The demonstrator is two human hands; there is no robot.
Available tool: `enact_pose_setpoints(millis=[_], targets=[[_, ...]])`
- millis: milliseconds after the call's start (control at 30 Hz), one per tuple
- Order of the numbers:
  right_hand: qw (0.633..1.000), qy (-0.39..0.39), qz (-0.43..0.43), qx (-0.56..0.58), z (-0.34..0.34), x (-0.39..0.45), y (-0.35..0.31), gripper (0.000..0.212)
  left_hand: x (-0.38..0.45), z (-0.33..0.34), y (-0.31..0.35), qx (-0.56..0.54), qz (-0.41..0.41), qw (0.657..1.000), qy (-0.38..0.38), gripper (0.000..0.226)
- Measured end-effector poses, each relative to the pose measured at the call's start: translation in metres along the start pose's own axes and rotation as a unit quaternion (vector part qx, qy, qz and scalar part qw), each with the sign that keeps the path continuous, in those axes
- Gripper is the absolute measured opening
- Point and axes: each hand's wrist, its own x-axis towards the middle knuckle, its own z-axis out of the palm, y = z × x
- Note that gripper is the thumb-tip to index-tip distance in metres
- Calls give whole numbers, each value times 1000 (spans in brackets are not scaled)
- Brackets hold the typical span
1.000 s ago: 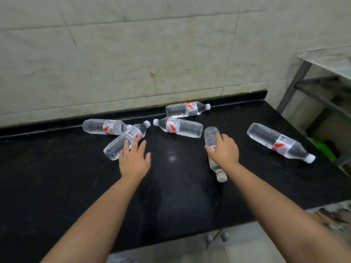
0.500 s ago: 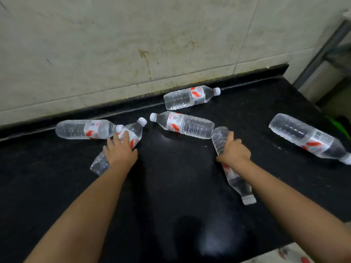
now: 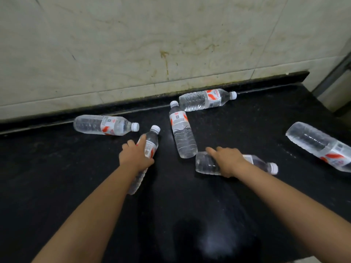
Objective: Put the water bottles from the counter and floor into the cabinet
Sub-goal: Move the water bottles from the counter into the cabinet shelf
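Several clear water bottles with red-and-white labels lie on the black counter (image 3: 76, 177). My left hand (image 3: 135, 157) is wrapped around the middle of one bottle (image 3: 152, 141) whose white cap points away from me. My right hand (image 3: 228, 161) grips another bottle (image 3: 206, 164) lying crosswise, cap to the right. Loose bottles lie at the back left (image 3: 104, 125), in the middle (image 3: 182, 133), against the wall (image 3: 205, 99) and at the far right (image 3: 319, 145). No cabinet is in view.
A stained tiled wall (image 3: 152, 44) rises behind the counter's raised black back lip (image 3: 266, 80). A grey metal frame (image 3: 334, 76) stands past the counter's right end. The counter's front half is bare black stone.
Both hands have closed on their bottles. The right hand's bottle has swung crosswise, cap to the right, and the middle bottle has turned to point its cap at the wall. The view moved closer.
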Motion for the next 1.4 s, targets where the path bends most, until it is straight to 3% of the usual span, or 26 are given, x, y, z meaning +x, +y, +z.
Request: enact_pose_setpoints(millis=[133, 267, 533, 600, 667, 700, 733, 833, 967, 1067, 1200, 1400], targets=[[979, 26, -178, -98, -4, 10, -4, 67, -24, 12, 7, -22, -10, 1000, -6, 93], [941, 37, -315, -116, -5, 3, -4, 55, -46, 20, 12, -51, -32, 998, -13, 93], [881, -100, -433, -160, 10, -40, -5, 50, -101, 39, 30, -100, -73, 992, -32, 90], [903, -108, -413, -50, 9, -43, -1, 45, -118, 45, 33, -108, -77, 991, -35, 91], [947, 20, -311, 80, 10, -38, -2, 44, -133, 51, 38, -116, -81, 990, -25, 91], [965, 98, -226, 88, 12, -33, -4, 50, -139, 54, 41, -125, -87, 988, -15, 90], [979, 128, -131, 94, 14, -29, -7, 63, -143, 57, 45, -141, -98, 985, -2, 90], [969, 62, 50, 234, 23, -21, -22, 89, -149, 63, 55, -194, -152, 969, 26, 88], [945, 53, 60, 318, 28, -18, -26, 87, -150, 65, 63, -179, -163, 969, 46, 85], [954, 45, 33, 294, 42, -35, -26, 83, -155, 67, 67, -161, -158, 972, 59, 80], [972, 105, -5, 212, 75, -65, -29, 85, -174, 78, 69, -149, -146, 976, 60, 73], [972, 122, -38, 197, 84, -93, -39, 73, -216, 93, 60, -180, -142, 970, 78, 67]])
